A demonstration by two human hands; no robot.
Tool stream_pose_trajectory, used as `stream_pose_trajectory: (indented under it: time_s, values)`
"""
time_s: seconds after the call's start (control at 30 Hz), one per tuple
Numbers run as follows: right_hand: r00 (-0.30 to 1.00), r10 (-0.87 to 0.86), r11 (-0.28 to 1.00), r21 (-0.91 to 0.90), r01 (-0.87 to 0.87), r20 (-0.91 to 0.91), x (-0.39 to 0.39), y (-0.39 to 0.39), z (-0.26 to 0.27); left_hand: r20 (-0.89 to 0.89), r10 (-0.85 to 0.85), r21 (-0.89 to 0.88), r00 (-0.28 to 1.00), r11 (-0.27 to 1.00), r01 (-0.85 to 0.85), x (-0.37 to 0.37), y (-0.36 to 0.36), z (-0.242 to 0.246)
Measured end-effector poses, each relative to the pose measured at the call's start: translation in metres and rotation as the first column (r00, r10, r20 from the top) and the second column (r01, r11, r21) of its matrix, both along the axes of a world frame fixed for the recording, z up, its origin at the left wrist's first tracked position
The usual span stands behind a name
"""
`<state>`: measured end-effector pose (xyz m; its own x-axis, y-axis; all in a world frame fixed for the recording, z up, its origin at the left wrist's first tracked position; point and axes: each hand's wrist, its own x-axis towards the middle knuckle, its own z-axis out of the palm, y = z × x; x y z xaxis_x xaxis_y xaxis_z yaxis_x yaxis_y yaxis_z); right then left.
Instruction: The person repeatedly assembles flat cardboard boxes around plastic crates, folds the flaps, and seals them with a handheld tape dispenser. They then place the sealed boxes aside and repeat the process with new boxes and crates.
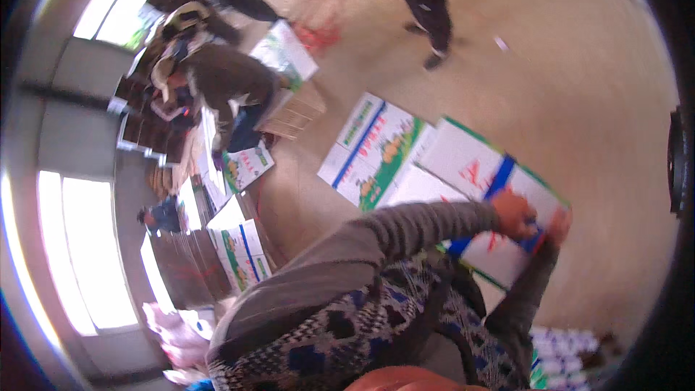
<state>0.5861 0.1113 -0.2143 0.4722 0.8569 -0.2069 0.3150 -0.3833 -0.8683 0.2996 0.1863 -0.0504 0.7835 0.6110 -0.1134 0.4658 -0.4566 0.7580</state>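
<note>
A white cardboard carton (461, 157) with green edges, red marks and blue bands lies before me. Over its right part is my left hand (513, 214), fingers curled by a small dark-blue thing; blur hides whether they grip it. At the carton's right end, my right hand (557, 226) touches the edge close to the blue band, its grip unclear. Beyond the carton's left side lies a printed white carton (374, 146) with a green stripe, a blue stripe and pictures of yellow fruit.
Co-workers (233, 81) bend over cartons at upper left; another person (423, 5) stands at the top. Stacked cardboard (184, 266) and printed cartons (241, 255) are at left. Red strapping (320, 32) lies on the floor. White-and-purple packages (564, 353) are at lower right.
</note>
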Motion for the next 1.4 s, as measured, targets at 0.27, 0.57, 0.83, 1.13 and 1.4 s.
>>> stream_pose_trajectory:
  time_s: [0.27, 0.57, 0.83, 1.13, 1.4]
  values:
    - [0.998, 0.007, 0.985, 0.172, 0.004, -0.067, 0.065, -0.108, -0.097, 0.178, -0.085, -0.078, 0.98, 0.992, 0.1, -0.008, 0.009, -0.004]
    - [0.87, -0.023, 0.999, -0.01, 0.032, 0.493, 0.035, -0.098, -0.061, 0.122, -0.113, -0.132, 0.986, 0.983, 0.129, -0.056, 0.026, 0.017]
    - [0.592, 0.141, 0.99, -0.13, -0.062, 0.793, 0.027, -0.105, -0.053, 0.175, -0.141, -0.13, 0.974, 0.978, 0.165, -0.093, 0.027, 0.019]
    - [0.885, -0.044, 0.999, 0.012, 0.044, 0.463, -0.007, -0.085, -0.039, 0.138, -0.059, -0.096, 0.989, 0.993, 0.073, -0.16, 0.065, -0.001]
    - [0.829, -0.305, 0.898, -0.148, 0.414, 0.469, -0.064, -0.057, 0.044, 0.192, 0.013, -0.271, 0.981, 0.962, 0.041, -0.273, 0.12, 0.028]
